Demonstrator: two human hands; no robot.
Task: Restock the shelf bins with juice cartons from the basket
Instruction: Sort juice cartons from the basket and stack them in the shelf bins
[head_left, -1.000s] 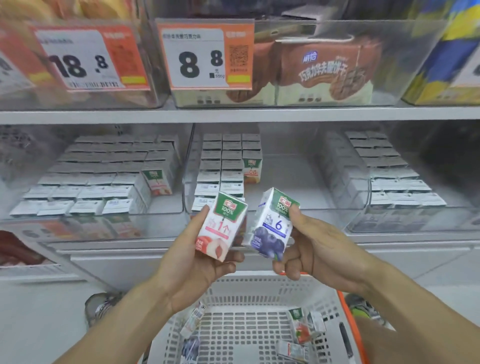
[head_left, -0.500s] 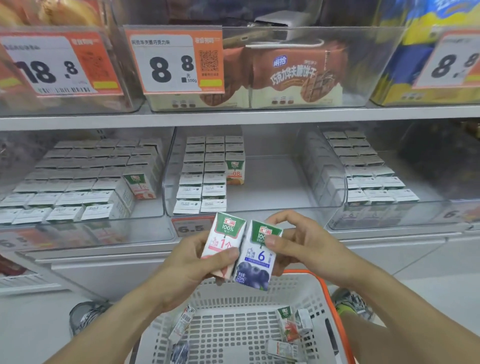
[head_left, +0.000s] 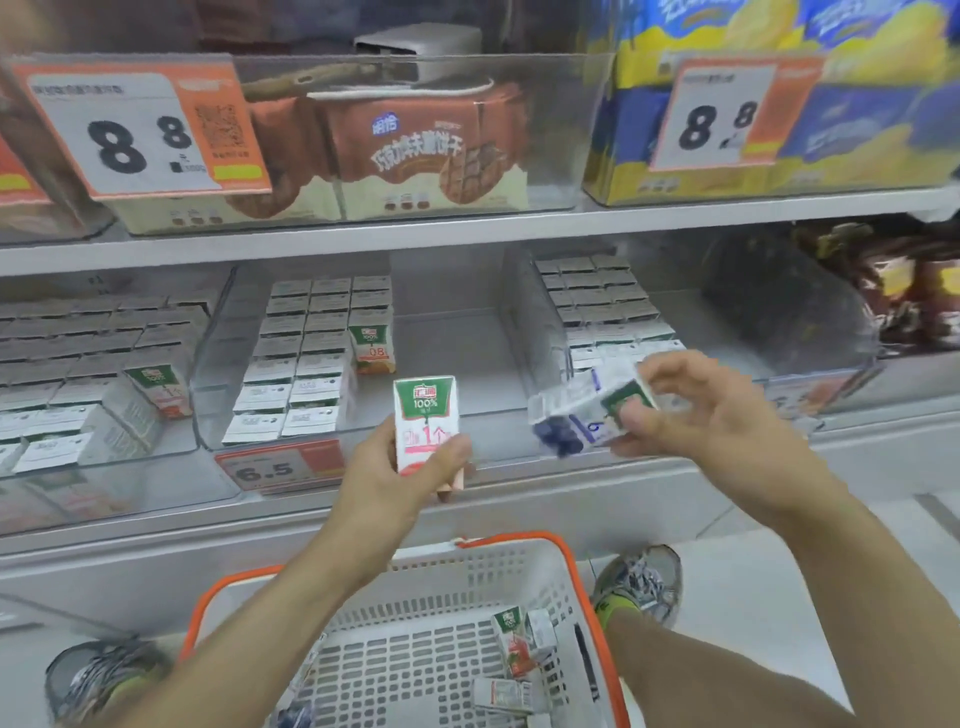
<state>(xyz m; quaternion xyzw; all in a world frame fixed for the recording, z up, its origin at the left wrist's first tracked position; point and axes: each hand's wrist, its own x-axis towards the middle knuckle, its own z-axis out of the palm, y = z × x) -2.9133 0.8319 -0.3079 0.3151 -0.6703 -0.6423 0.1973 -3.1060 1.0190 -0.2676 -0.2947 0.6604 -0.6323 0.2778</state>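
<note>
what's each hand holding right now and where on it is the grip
Left hand holds an upright pink juice carton by its lower half. Right hand holds a tilted blueberry carton by its green top end.

"100%" and a red "1" on pink carton (head_left: 426, 423) at centre. "6" on blurred blue carton (head_left: 587, 415) at 3 o'clock. "100%", "0.8" on orange carton (head_left: 372, 347) in middle bin. "6.5" on bin tag (head_left: 280, 466) at 8 o'clock. "8.8" on upper tags at 10 o'clock (head_left: 143, 137) and 2 o'clock (head_left: 727, 117).
</note>
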